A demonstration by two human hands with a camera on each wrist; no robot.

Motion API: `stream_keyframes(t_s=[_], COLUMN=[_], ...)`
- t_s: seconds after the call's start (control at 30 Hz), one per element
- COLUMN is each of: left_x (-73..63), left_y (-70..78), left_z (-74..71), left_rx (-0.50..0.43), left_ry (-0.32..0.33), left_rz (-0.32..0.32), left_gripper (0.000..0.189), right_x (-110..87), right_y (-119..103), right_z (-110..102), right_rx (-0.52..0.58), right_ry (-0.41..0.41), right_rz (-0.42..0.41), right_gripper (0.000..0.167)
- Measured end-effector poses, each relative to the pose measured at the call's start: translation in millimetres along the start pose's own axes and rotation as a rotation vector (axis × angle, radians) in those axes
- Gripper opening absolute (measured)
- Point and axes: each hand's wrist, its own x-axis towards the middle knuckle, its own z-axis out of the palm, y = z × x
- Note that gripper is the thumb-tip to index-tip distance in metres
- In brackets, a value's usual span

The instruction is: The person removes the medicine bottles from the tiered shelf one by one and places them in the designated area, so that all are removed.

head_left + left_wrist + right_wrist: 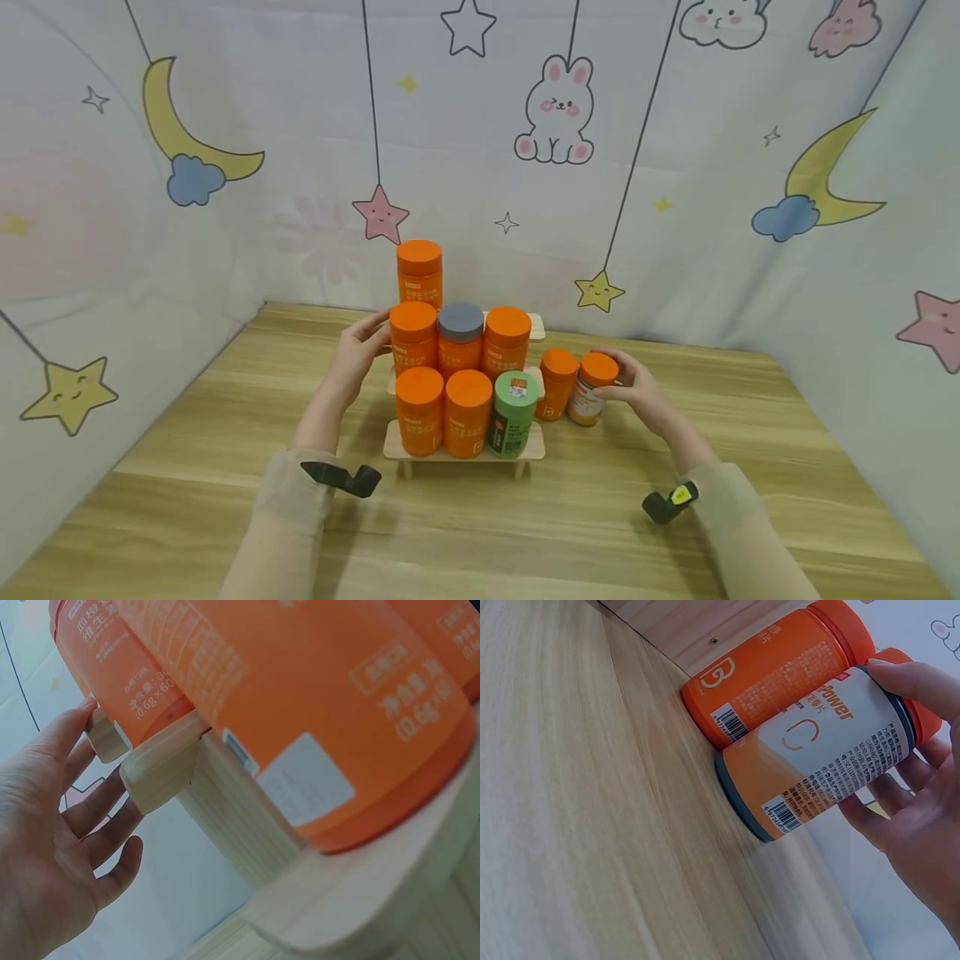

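My right hand (637, 392) grips a white-and-orange bottle (817, 754) with an orange lid, thumb near its top and fingers round its far side. The bottle stands on the table beside an orange bottle (769, 679). My left hand (56, 832) is at the left side of a tiered wooden rack (161, 769); its fingers touch or nearly touch a shelf end and hold no bottle. On the rack stand several orange bottles (420, 412), one with a grey lid (461, 323), and a green bottle (514, 417) at the front right.
A wood-grain table (600, 525) extends in front and to both sides. A white patterned cloth (465, 125) hangs behind the rack and at both sides. One orange bottle (420, 271) is on the top tier at the left.
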Motion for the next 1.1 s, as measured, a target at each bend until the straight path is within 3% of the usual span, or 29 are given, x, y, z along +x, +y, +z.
stream_keyframes(t_s=[0.2,0.47,0.67,1.1], left_x=[-0.4,-1.1,-0.5,-0.4], left_y=[-0.5,-1.2,-1.3,-2.3], left_z=[0.4,0.8,0.9,1.0], left_rx=[-0.002,-0.003,-0.008,-0.005], left_ry=[-0.001,0.001,0.004,-0.005], left_rz=[0.008,0.019,0.026,0.039], left_gripper=[0.048,0.048,0.048,0.048], right_x=[-0.3,-0.1,4.3,20.0], right_y=[-1.6,-16.3,-36.1,-85.4], right_z=[-2.0,-8.7,-14.6,-12.5], right_rx=[0.017,0.094,0.129,0.129], right_ry=[-0.016,0.0,0.015,0.045], right_rz=[-0.029,-0.173,-0.23,-0.271], right_gripper=[0.065,0.044,0.043,0.047])
